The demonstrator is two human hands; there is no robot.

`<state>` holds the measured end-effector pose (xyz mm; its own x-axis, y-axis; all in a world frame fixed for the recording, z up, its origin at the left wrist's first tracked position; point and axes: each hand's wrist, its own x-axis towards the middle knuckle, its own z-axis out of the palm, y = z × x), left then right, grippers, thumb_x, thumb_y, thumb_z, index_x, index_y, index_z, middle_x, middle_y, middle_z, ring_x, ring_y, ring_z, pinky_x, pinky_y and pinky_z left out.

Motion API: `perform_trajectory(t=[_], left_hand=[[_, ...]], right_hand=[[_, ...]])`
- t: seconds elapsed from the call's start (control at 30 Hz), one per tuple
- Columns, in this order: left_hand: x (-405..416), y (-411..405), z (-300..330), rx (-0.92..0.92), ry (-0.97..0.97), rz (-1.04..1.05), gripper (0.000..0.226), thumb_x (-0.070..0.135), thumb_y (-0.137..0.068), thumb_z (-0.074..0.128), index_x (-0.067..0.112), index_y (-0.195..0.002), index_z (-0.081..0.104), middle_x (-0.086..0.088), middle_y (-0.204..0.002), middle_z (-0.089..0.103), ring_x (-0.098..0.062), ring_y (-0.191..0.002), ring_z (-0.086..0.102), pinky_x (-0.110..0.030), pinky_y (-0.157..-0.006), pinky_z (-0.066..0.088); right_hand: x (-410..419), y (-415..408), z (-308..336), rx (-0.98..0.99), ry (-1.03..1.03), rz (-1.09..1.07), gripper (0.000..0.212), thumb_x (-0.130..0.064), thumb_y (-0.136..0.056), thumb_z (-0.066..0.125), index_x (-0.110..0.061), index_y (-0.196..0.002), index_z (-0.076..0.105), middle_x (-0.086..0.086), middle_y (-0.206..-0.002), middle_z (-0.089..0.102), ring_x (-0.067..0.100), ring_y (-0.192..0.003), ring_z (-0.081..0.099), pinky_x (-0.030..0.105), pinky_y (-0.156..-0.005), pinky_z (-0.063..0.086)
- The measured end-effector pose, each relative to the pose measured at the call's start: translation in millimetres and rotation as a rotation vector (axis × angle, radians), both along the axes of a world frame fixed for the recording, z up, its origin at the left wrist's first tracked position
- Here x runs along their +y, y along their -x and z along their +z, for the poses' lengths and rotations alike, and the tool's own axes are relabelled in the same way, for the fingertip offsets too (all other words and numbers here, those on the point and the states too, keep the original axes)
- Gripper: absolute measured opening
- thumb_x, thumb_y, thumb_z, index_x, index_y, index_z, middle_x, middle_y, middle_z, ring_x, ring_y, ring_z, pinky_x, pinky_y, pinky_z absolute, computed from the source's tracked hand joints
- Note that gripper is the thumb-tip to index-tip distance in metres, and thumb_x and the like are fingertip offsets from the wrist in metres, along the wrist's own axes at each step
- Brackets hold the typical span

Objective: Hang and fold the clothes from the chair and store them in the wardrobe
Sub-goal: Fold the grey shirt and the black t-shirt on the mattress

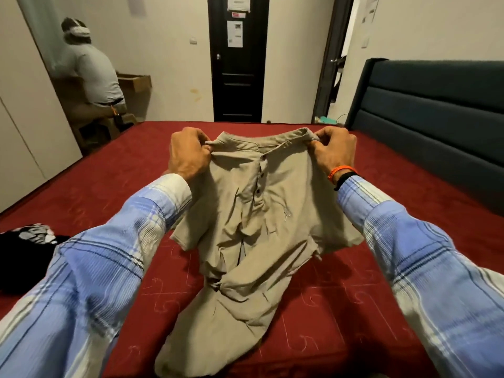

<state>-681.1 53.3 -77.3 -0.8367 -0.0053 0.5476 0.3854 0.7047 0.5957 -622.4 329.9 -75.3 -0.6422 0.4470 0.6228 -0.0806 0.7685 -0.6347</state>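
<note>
Shirt [253, 214] held up by collar over bed [381, 268]; left hand [188, 154] and right hand [334, 151] both pinch it, hem on bed.

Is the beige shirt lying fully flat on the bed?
No, both hands, left hand and right hand, hold the beige shirt up by its collar.

one beige shirt [253, 214]; one black garment [24, 255]; one red bed [409, 268]; two hands [188, 154]; one dark door [237, 64]

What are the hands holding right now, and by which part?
Both hold the beige button-placket shirt at its collar: the left hand pinches the collar's left end, the right hand its right end. The hem trails on the red bed cover.
</note>
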Motion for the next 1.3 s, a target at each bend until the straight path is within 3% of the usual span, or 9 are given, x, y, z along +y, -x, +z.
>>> perform_trajectory(t=[0.13, 0.2, 0.3, 0.4, 0.53, 0.67, 0.9, 1.13, 1.3], left_hand=[[21.4, 27.2, 3.3, 0.017, 0.059, 0.097, 0.029, 0.027, -0.097, 0.057, 0.001, -0.104, 0.068, -0.021, -0.102, 0.068, -0.039, -0.092, 0.063, -0.042, -0.078, 0.05], [29.2, 43.8, 6.7, 0.003, 0.06, 0.086, 0.032, 0.029, -0.098, 0.055, 0.0, -0.105, 0.067, -0.022, -0.101, 0.068, -0.04, -0.09, 0.063, -0.044, -0.078, 0.051], [40.4, 67.8, 25.9, 0.017, -0.003, 0.026, 0.026, 0.028, -0.097, 0.058, 0.004, -0.097, 0.067, -0.02, -0.092, 0.069, -0.038, -0.085, 0.065, -0.044, -0.079, 0.055], [53.4, 76.0, 61.0, 0.012, -0.096, -0.069, 0.012, 0.018, -0.095, 0.061, 0.009, -0.091, 0.067, -0.006, -0.076, 0.069, -0.025, -0.071, 0.07, -0.041, -0.075, 0.06], [69.1, 71.7, 96.6, 0.052, -0.148, -0.161, 0.008, 0.009, -0.095, 0.061, 0.008, -0.098, 0.068, -0.006, -0.081, 0.07, -0.022, -0.07, 0.071, -0.039, -0.073, 0.061], [69.1, 65.1, 110.1, 0.16, -0.104, -0.18, 0.017, 0.017, -0.092, 0.066, 0.007, -0.105, 0.072, -0.012, -0.096, 0.072, -0.025, -0.088, 0.069, -0.038, -0.087, 0.057], [78.8, 38.2, 127.9, 0.247, -0.105, -0.231, 0.02, 0.017, -0.089, 0.07, 0.004, -0.104, 0.071, -0.014, -0.101, 0.069, -0.021, -0.088, 0.06, -0.031, -0.081, 0.05], [104.8, 29.6, 122.6, 0.166, 0.012, 0.012, 0.024, 0.016, -0.097, 0.051, -0.002, -0.106, 0.065, -0.025, -0.101, 0.065, -0.043, -0.091, 0.061, -0.045, -0.079, 0.05], [120.1, 28.4, 118.2, 0.142, -0.091, -0.017, 0.015, 0.012, -0.094, 0.056, 0.001, -0.095, 0.066, -0.021, -0.094, 0.068, -0.038, -0.088, 0.063, -0.037, -0.076, 0.049]], right_hand=[[18.1, 21.4, 6.5, 0.016, 0.046, -0.026, 0.015, -0.025, -0.083, 0.075, -0.011, -0.087, 0.077, 0.004, -0.079, 0.074, 0.014, -0.07, 0.067, 0.03, -0.073, 0.058], [26.3, 31.8, 13.2, 0.027, 0.123, -0.008, 0.013, -0.023, -0.084, 0.075, -0.009, -0.085, 0.075, 0.006, -0.073, 0.073, 0.013, -0.06, 0.069, 0.031, -0.06, 0.061], [39.4, 44.4, 32.7, 0.029, 0.155, -0.008, 0.011, -0.019, -0.088, 0.072, -0.01, -0.082, 0.071, 0.008, -0.07, 0.072, 0.014, -0.055, 0.07, 0.029, -0.051, 0.059], [50.8, 44.3, 62.9, 0.042, 0.112, -0.033, 0.013, -0.023, -0.091, 0.068, -0.018, -0.08, 0.067, 0.003, -0.065, 0.07, 0.01, -0.052, 0.068, 0.023, -0.057, 0.059], [66.5, 30.6, 94.3, 0.055, 0.061, -0.049, 0.012, -0.019, -0.094, 0.061, -0.013, -0.084, 0.063, -0.005, -0.061, 0.061, -0.003, -0.042, 0.058, 0.01, -0.051, 0.052], [83.0, 17.0, 113.5, 0.118, -0.018, -0.091, 0.009, -0.018, -0.09, 0.067, -0.011, -0.093, 0.072, 0.007, -0.085, 0.073, 0.01, -0.071, 0.066, 0.023, -0.079, 0.054], [92.4, -26.2, 137.5, 0.106, -0.14, -0.083, 0.021, -0.009, -0.08, 0.072, -0.014, -0.1, 0.075, 0.006, -0.096, 0.074, 0.017, -0.091, 0.067, 0.03, -0.093, 0.053], [107.5, -44.0, 133.4, 0.067, -0.105, -0.22, 0.007, -0.017, -0.089, 0.067, -0.015, -0.086, 0.073, 0.004, -0.075, 0.07, 0.016, -0.073, 0.065, 0.033, -0.083, 0.054], [114.7, -42.0, 127.9, 0.04, 0.168, -0.165, 0.02, -0.023, -0.092, 0.068, -0.005, -0.086, 0.071, 0.012, -0.075, 0.073, 0.013, -0.054, 0.069, 0.023, -0.057, 0.058]])
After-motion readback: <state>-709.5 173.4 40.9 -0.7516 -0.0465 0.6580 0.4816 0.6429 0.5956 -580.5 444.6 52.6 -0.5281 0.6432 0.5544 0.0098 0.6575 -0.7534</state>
